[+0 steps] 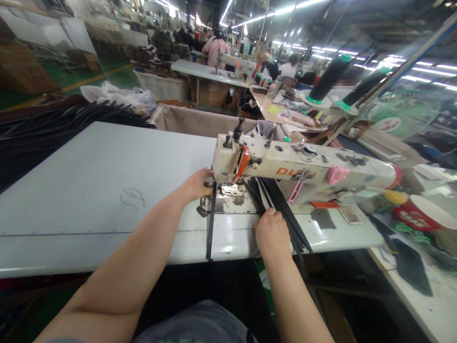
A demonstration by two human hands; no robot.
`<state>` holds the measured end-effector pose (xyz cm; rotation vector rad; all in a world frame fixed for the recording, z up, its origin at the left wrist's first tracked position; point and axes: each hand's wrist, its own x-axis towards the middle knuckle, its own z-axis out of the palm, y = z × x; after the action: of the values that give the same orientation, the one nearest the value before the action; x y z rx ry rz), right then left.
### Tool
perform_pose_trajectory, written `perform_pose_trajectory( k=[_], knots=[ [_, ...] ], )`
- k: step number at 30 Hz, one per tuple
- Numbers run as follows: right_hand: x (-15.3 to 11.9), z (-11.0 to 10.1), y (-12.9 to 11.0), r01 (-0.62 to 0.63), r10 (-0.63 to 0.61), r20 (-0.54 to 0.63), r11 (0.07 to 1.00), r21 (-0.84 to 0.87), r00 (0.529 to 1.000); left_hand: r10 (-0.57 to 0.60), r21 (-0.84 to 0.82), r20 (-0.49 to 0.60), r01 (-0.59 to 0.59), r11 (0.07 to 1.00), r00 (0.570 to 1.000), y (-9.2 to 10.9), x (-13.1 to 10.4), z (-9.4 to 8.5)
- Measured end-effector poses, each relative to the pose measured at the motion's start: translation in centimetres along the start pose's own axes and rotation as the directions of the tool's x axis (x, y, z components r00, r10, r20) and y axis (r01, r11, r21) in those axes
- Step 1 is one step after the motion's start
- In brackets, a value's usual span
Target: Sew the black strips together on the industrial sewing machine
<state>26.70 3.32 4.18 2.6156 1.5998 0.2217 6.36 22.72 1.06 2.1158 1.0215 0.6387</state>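
Observation:
A white sewing machine (264, 159) with orange lettering stands on a pale table (89, 190). Beside its needle area is my left hand (198, 185), its fingers closed at a narrow black strip (212, 224) that hangs toward the front edge. The fingertips are partly hidden by the machine head. My right hand (273, 231) rests on the table right of the needle plate (232, 205), fingers curled against a bundle of black strips (285, 209). Whether it grips any of them is hard to make out.
A pink clip and small scissors sit on the machine arm. Dark strips are heaped at the far left (43, 138). Thread cones (326, 81) stand at the back right, near a green fan (410, 112). A red-and-white tub (424, 214) is at right. A person in pink sits further back.

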Motion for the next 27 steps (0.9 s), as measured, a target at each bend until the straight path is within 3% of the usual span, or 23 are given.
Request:
perform_pose_trajectory(
  k=[6, 8, 11, 13, 15, 18, 21, 24, 26, 27],
  knots=[
    [-0.4, -0.2, 0.1, -0.011, 0.01, 0.029, 0.999, 0.038, 1.0, -0.033, -0.211, 0.113, 0.057, 0.976, 0.993, -0.3, -0.5, -2.6],
    [-0.4, -0.3, 0.2, -0.017, 0.013, 0.053, 0.997, 0.075, 0.998, -0.028, -0.264, 0.109, 0.056, 0.963, 0.994, -0.4, -0.6, -2.8],
    [-0.2, -0.4, 0.3, -0.042, 0.029, 0.087, 0.988, 0.149, 0.996, -0.125, -0.372, 0.027, 0.126, 0.92, 0.992, -0.7, -0.7, -2.6],
    [-0.2, -0.5, 0.4, -0.059, 0.039, 0.101, 0.976, 0.21, 0.994, -0.208, -0.532, -0.051, 0.15, 0.834, 0.977, -0.7, -0.6, -2.6],
    [-0.1, -0.6, 0.6, -0.082, 0.052, 0.113, 0.955, 0.285, 0.992, -0.269, -0.713, -0.095, 0.123, 0.69, 0.958, -0.4, -0.5, -2.7],
    [0.0, -0.8, 1.2, -0.148, 0.084, 0.161, 0.887, 0.437, 0.983, -0.329, -0.85, -0.14, 0.057, 0.524, 0.934, 0.4, -0.4, -2.9],
    [-0.3, -0.9, 1.6, -0.212, 0.052, 0.258, 0.733, 0.647, 0.965, -0.284, -0.862, -0.188, -0.02, 0.506, 0.94, 0.8, -0.5, -2.9],
    [-1.6, -1.0, 1.5, -0.261, -0.024, 0.319, 0.518, 0.814, 0.947, -0.166, -0.785, -0.208, -0.064, 0.616, 0.964, 0.5, -0.5, -2.4],
    [-3.1, -1.0, 1.2, -0.349, -0.056, 0.381, 0.297, 0.889, 0.923, -0.177, -0.669, -0.207, -0.007, 0.743, 0.962, 0.0, -0.3, -1.8],
    [-3.9, -0.9, 1.1, -0.433, -0.081, 0.443, 0.116, 0.894, 0.893, -0.206, -0.595, -0.211, 0.041, 0.803, 0.956, -0.2, -0.2, -1.4]
  ],
)
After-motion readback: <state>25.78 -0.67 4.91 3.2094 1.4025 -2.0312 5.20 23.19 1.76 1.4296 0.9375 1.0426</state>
